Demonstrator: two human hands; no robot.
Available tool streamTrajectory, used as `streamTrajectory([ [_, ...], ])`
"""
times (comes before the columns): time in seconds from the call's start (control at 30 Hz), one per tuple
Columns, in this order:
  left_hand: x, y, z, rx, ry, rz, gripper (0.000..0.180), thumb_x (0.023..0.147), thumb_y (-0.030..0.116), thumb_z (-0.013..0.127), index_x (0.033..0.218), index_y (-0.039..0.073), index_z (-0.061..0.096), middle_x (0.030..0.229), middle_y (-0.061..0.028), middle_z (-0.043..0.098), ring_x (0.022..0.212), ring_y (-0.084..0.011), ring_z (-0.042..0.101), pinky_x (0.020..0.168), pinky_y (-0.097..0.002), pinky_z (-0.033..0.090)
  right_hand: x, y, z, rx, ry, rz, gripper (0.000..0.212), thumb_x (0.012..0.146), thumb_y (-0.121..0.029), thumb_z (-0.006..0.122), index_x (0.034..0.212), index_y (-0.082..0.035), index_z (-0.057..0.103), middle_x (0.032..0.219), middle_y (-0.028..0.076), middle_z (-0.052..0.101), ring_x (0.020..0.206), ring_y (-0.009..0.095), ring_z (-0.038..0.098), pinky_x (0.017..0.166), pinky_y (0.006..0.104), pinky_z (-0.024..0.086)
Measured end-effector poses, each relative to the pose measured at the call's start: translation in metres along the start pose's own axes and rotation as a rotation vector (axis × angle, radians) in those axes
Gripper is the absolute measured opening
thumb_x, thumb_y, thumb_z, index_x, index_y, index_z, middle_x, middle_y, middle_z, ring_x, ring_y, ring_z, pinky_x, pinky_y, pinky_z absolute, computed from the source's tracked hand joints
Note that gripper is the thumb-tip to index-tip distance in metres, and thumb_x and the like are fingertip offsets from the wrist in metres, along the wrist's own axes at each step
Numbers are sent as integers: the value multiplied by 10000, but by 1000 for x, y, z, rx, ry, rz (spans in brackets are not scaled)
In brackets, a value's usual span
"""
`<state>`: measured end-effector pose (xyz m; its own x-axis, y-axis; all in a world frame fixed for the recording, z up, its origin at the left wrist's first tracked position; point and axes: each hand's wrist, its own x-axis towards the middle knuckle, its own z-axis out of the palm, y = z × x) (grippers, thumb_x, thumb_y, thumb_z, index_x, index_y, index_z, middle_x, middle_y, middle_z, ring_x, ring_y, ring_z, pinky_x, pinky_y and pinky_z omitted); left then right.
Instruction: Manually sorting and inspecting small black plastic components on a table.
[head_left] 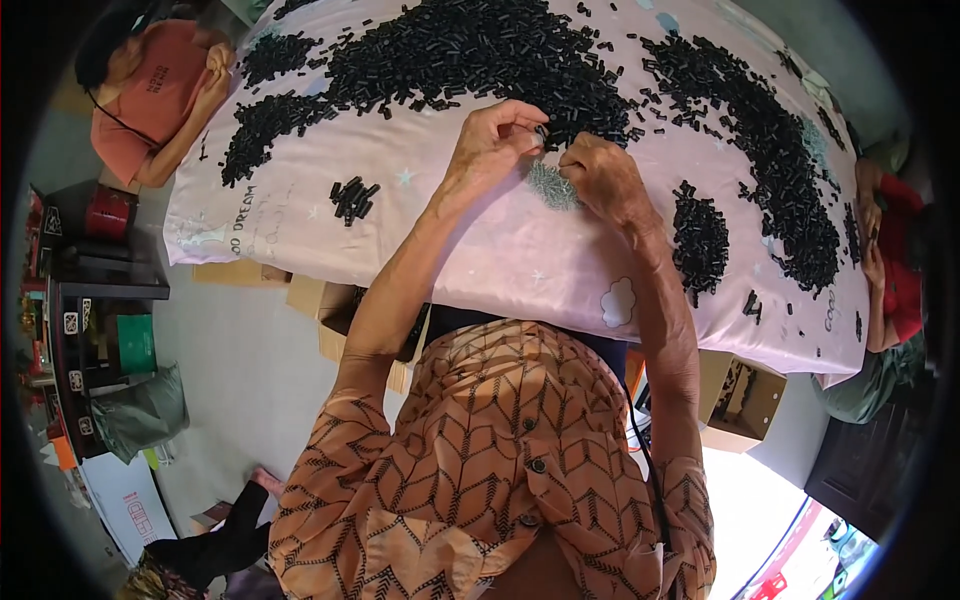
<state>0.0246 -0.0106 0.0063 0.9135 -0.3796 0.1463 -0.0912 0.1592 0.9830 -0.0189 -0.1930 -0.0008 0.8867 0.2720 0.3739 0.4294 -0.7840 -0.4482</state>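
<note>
My left hand [492,145] is raised at the near edge of a large heap of small black cylindrical pieces [470,50]. Its thumb and fingers pinch one small black piece [541,131]. Close beside it, my right hand [604,176] is closed with its fingertips pressed together; whatever they hold is too small or hidden to make out. Between and just below the hands lies a small pile of thin silvery metal pins [553,188], partly covered by the right hand. The two hands are close but apart.
A pink patterned cloth [480,270] covers the table. Smaller black piles lie at left [354,200] and right [700,240]. One person in an orange shirt [160,90] sits at left, another in red [900,250] at right. Cardboard boxes [745,400] stand below the table edge.
</note>
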Motion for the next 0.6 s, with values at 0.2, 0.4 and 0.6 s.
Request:
streamTrajectory([
  [0.2,-8,-1,-15,161,56,29,206,785,-70,534,943,-12,652,779,-17,607,698,-71,557,638,-203,462,6,1,12,30,-13,-15,99,761,-23,538,739,-4,633,750,118,594,698,301,606,646,383,495],
  [0.4,4,2,-12,52,54,52,194,838,-74,551,983,4,653,858,-34,642,755,-92,588,696,-211,484,1,5,-2,94,18,-38,174,787,-38,533,876,-46,683,833,112,600,780,283,618,708,383,512],
  [0.6,-1,2,-16,94,85,-23,207,862,-47,543,1027,10,653,908,-54,643,788,-119,618,739,-227,518,6,-9,14,42,58,-163,251,738,43,585,946,-57,684,871,87,580,797,241,597,683,340,502],
])
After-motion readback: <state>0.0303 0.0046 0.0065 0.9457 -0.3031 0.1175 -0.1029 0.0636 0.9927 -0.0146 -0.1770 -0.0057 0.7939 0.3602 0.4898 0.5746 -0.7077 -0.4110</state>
